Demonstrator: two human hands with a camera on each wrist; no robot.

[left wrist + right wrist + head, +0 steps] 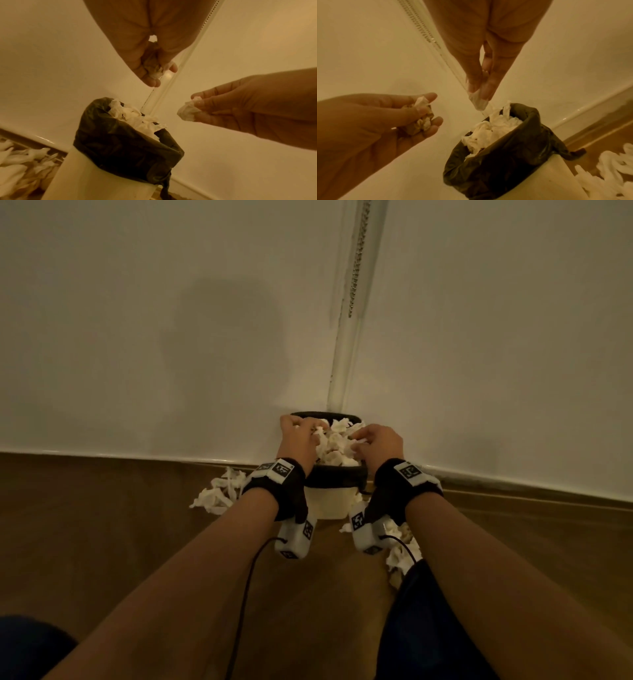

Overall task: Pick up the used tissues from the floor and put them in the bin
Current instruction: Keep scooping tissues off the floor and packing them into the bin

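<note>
White walls, brown wood floor, dim warm light.

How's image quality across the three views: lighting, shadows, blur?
Head view: dim, warm, a soft shadow on the wall, wide-angle bend at the skirting. Left wrist view: strong yellow cast, left hand close and soft. Right wrist view: same cast, tissues on the floor blurred, bin legible.

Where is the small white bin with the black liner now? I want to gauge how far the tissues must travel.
In the head view the small white bin with the black liner stands on the floor in the wall corner, directly under both hands, floor tissues on either side.
</note>
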